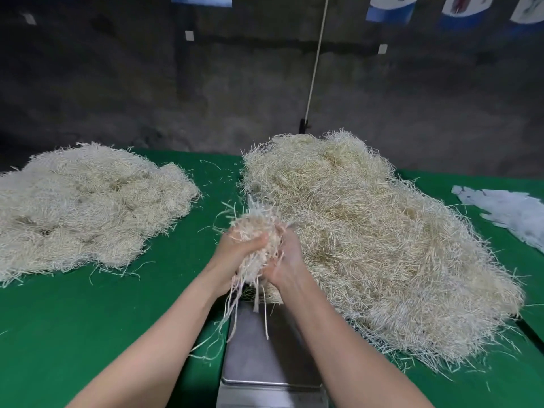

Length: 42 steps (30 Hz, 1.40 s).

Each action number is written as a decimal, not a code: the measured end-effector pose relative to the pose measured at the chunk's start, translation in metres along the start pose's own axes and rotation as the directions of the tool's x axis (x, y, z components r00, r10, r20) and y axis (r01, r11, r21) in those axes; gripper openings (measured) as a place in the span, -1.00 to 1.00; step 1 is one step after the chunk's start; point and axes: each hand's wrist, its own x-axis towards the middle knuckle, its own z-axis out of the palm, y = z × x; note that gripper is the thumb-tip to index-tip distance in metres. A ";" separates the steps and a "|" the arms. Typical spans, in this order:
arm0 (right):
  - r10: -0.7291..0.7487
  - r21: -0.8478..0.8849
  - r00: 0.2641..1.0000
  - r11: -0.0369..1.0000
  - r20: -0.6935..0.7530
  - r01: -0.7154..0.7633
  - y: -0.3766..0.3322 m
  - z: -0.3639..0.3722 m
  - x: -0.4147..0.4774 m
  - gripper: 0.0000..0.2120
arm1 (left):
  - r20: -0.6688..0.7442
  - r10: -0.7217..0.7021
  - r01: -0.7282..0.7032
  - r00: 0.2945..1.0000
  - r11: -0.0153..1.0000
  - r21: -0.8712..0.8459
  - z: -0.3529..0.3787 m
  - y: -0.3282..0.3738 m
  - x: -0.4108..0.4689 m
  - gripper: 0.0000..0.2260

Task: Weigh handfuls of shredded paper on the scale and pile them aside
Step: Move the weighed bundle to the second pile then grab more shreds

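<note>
Cream shredded paper fills both hands: the left hand (235, 256) and the right hand (288, 260) cup one handful (259, 235) between them. The fingers curl round it from either side, holding it up over the far end of the scale (259, 348), whose steel pan sits at the near edge of the green table (88, 319). Long strips dangle from the clump down toward the pan. The big heap (382, 245) lies just to the right, its edge crowding the pan's far corner. A flatter pile (88, 207) lies well apart on the left and is likely the weighed lot. To do this step well, I judge the clump should go on the middle of the pan. Loose strips should be tucked in so none trails onto the table or bridges to the heap, and both hands should lift fully away before the reading is taken. A light squeeze first would help keep it from shedding
</note>
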 end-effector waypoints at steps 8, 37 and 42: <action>-0.123 -0.958 0.980 0.222 0.158 0.182 -0.008 -0.085 -0.016 -0.76 | -0.192 -0.055 0.054 0.980 0.998 -0.012 0.024 -0.082 -0.013 -0.18; -0.258 -0.981 0.956 -0.164 0.141 0.101 0.015 -0.164 -0.049 -0.21 | -0.105 0.021 0.037 0.994 0.849 0.527 -0.019 -0.102 -0.054 -0.58; -0.170 -0.988 0.975 -0.075 0.143 0.132 -0.008 -0.146 -0.065 0.02 | -0.196 0.161 -0.060 0.967 0.897 0.439 -0.013 -0.085 -0.062 -0.70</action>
